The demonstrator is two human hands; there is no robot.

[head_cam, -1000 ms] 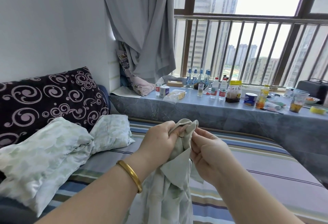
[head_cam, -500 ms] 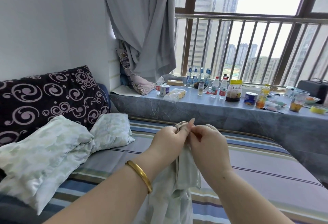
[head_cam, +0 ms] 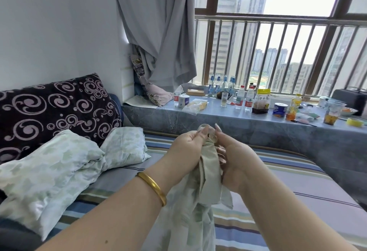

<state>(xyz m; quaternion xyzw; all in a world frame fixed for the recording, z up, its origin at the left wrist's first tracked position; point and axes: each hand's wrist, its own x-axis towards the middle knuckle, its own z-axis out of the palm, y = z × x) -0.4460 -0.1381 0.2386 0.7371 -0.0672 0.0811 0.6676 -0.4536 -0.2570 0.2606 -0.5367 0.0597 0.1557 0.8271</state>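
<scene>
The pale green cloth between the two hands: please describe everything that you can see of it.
The pale green cloth looks thin, smooth and slightly shiny, with a faint leaf-like pattern in a lighter tone. It is bunched and wrinkled. Its top edge is gathered between the left hand and the right hand, which both pinch it near the fingertips. The rest hangs down in loose folds in front of the striped bed sheet and runs out of the bottom of the picture.

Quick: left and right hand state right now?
Left hand: closed, gripping the top of the pale green cloth.
Right hand: closed, pinching the same cloth beside it.
</scene>
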